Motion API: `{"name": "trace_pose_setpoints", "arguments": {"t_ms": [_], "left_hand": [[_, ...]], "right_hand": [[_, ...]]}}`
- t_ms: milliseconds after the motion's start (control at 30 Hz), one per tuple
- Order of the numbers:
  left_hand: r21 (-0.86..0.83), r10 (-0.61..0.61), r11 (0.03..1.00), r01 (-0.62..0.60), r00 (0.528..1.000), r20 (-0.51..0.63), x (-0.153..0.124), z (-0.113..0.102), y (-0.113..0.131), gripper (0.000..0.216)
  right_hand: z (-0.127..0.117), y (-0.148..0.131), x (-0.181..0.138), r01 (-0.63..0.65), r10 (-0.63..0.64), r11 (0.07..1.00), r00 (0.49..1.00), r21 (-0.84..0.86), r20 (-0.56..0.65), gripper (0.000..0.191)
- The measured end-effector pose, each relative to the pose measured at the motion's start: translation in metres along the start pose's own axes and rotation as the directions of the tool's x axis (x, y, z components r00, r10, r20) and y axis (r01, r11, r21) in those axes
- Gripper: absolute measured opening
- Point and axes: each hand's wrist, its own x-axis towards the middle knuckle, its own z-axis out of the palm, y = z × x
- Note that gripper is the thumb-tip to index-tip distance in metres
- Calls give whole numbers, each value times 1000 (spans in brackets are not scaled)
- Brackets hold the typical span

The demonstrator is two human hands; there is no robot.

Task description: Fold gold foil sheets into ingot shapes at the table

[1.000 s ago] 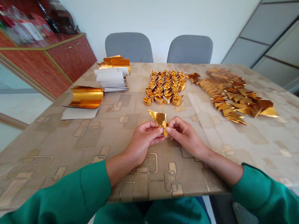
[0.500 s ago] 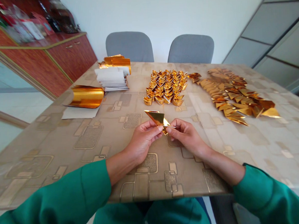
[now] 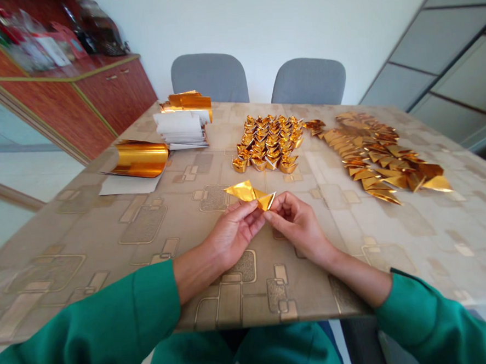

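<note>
A partly folded piece of gold foil paper is held between both hands over the near middle of the table. My left hand pinches its lower left side with thumb and fingers, palm turned partly up. Thumb and fingertips of my right hand are closed on the right end, where a pale edge shows. One pointed flap sticks out to the upper left. Beyond the hands, gold paper ingots stand in close rows. Flatter folded gold pieces lie in an overlapping spread to the right.
A curled gold sheet lies over white paper at the left. Behind it stands a stack of white-backed gold sheets. The patterned tablecloth covers the table. Two grey chairs stand at the far side, a wooden cabinet at the left.
The foil piece has turned in my fingers: its flap now points further left and shows a brighter, flatter face. My right fingers have shifted slightly up and left along its right end.
</note>
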Motion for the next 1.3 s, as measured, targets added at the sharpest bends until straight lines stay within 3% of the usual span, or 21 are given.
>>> {"name": "trace_pose_setpoints", "arguments": {"t_ms": [167,433,800,1167,1300], "left_hand": [[99,-16,995,14,1000,19,-4,0,0,7],[92,45,995,-47,999,31,-3,0,-4,9],[207,54,976,-65,997,60,-3,-2,-8,16],[275,153,948,-159,987,41,-2,-4,-6,20],[335,203,919,-209,978,51,-5,-1,-5,18]], "right_hand": [[-5,-1,1,53,-57,997,995,-54,-85,23],[-3,-5,2,-36,36,995,999,90,7,36],[-8,-4,1,11,-11,1000,1000,-18,-26,36],[-10,-4,3,-16,16,1000,999,-4,47,37],[-11,-4,3,10,-10,999,1000,-32,8,39]]}}
